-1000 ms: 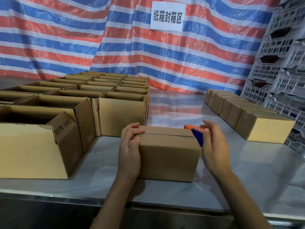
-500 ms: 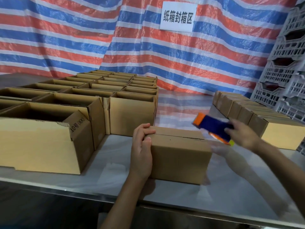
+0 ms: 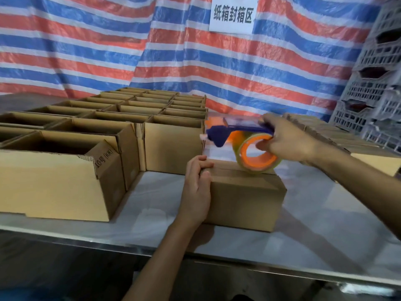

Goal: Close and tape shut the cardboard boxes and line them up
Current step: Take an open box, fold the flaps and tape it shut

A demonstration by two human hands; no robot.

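The closed brown cardboard box point(image 3: 243, 198) sits near the front edge of the shiny metal table point(image 3: 325, 224), its top flaps folded flat with the seam running across. The left hand point(image 3: 196, 190) presses against the box's left end, fingers curled over the top corner and thumb on the front face, clamping the cardboard much as it did half a second ago; its place on the box has not changed.

What has changed is the right hand point(image 3: 286, 140). Half a second ago it held the blue and orange tape dispenser point(image 3: 245, 144) in the air to the right of the box, clear of it. Now it has swung the tool over the box top, so that the clear tape roll on its orange core point(image 3: 258, 156) hangs at the back edge of the flaps; whether it touches the cardboard cannot be told through the blur. The right fingers are wrapped tightly around the blue handle, with the thumb lying inside the orange core. The dispenser's blue nose points left, toward the left hand.

The camera view has also moved closer and a little to the right. To the left stand rows of open cardboard boxes point(image 3: 65, 170), the nearest printed on one flap. Behind the right forearm runs a line of closed boxes point(image 3: 325, 135), partly blurred. A red, white and blue striped tarpaulin point(image 3: 108, 51) hangs behind, bearing a white paper sign point(image 3: 233, 15), beside stacked grey plastic crates point(image 3: 373, 83).
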